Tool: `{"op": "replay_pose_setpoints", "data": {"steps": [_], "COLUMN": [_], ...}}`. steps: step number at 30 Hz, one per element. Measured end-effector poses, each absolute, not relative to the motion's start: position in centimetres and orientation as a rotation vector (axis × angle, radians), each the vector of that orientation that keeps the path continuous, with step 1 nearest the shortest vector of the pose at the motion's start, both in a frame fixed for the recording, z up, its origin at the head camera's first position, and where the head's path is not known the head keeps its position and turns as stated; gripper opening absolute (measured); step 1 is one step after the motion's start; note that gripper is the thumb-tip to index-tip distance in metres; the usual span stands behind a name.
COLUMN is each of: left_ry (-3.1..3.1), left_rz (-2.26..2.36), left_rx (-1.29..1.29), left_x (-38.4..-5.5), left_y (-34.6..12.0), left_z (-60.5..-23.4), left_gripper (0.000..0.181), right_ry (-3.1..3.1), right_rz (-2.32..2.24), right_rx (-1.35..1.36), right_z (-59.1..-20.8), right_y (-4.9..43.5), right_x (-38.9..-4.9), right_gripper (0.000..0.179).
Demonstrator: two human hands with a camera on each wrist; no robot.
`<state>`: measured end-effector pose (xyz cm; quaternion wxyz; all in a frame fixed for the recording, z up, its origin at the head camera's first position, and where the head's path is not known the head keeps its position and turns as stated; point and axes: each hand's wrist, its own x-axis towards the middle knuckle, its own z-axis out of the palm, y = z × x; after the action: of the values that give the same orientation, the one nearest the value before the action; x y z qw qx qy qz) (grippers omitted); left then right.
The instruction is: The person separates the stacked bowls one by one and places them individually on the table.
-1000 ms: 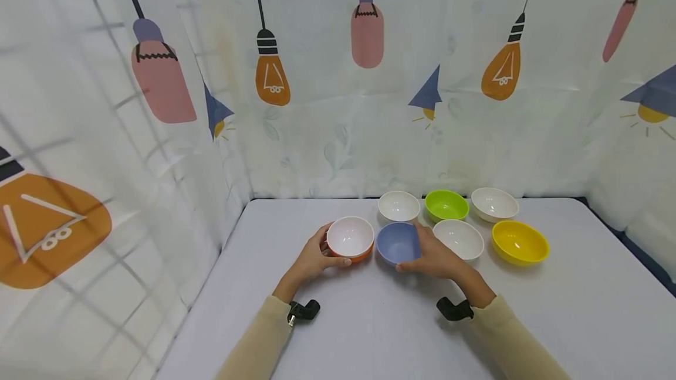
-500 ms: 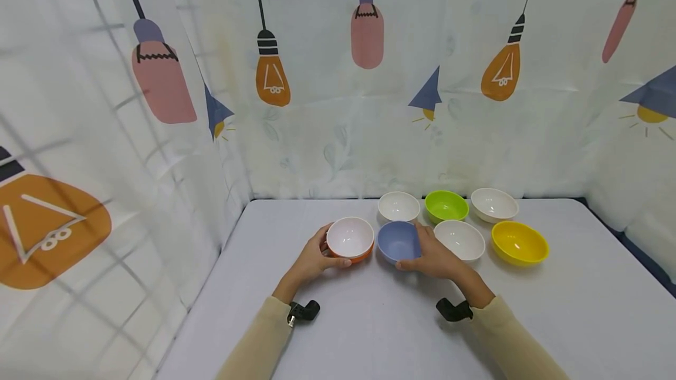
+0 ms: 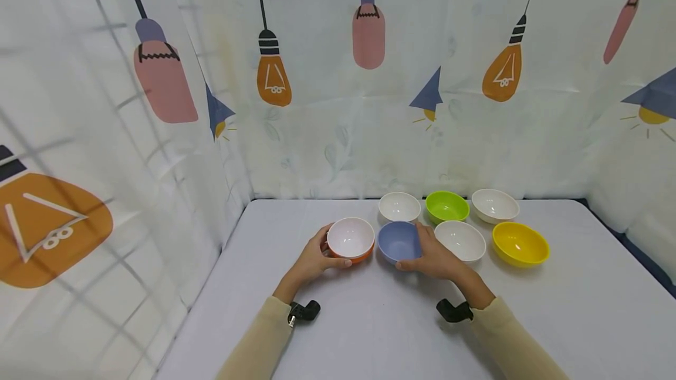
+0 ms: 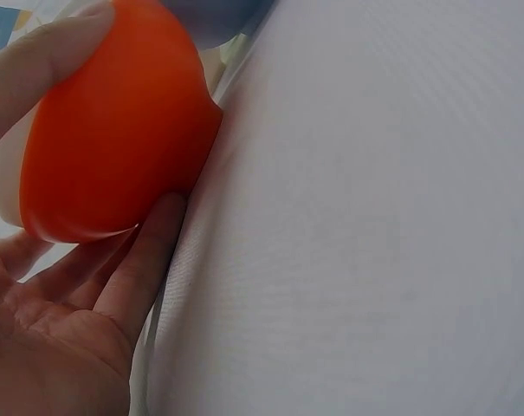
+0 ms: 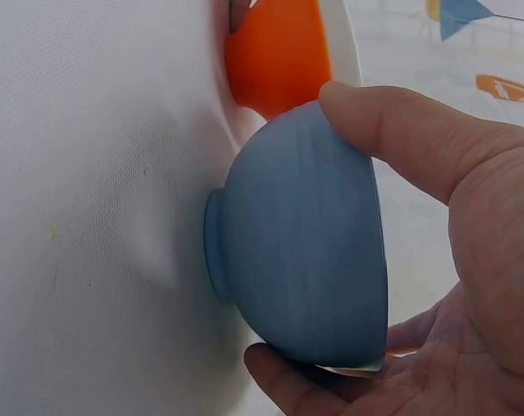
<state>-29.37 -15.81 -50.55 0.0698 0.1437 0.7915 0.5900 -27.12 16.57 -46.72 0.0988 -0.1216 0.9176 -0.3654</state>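
My left hand [image 3: 313, 260] grips an orange bowl [image 4: 123, 130] from the left, thumb on the near side and fingers round the far side. A white bowl [image 3: 351, 238] is nested inside it, its rim standing above the orange one. With thumb and fingers spread round its right side, my right hand [image 3: 437, 255] holds a blue bowl [image 5: 305, 234], upright and right beside the orange one. Both holds are low, at the tabletop; in the right wrist view the blue bowl's foot is close to the cloth, and I cannot tell if it touches.
Behind and to the right stand a white bowl [image 3: 399, 207], a green bowl [image 3: 446, 206], another white bowl [image 3: 494, 206], a nearer white bowl [image 3: 460, 241] by my right hand and a yellow bowl [image 3: 520, 244]. A white cloth covers the table [image 3: 369, 333]; printed curtains [image 3: 327, 133] hang behind it.
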Motion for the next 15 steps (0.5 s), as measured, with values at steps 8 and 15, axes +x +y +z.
{"op": "replay_pose_setpoints", "data": {"steps": [8, 15], "left_ry": [2.383, 2.381], "left_rz": [1.78, 1.779], "left_rx": [0.431, 0.426], "left_x": [-29.3, -29.2], "left_y": [-15.9, -15.9], "left_z": [-50.6, -50.5], "left_gripper": [0.099, 0.101], "right_ry": [2.722, 2.78], "right_rz": [-1.084, -1.063], "right_rx": [-0.373, -0.379], "right_z": [-46.3, -44.9], "right_y": [16.6, 16.3], "right_x": [-27.0, -26.3], "right_gripper": [0.127, 0.124]}}
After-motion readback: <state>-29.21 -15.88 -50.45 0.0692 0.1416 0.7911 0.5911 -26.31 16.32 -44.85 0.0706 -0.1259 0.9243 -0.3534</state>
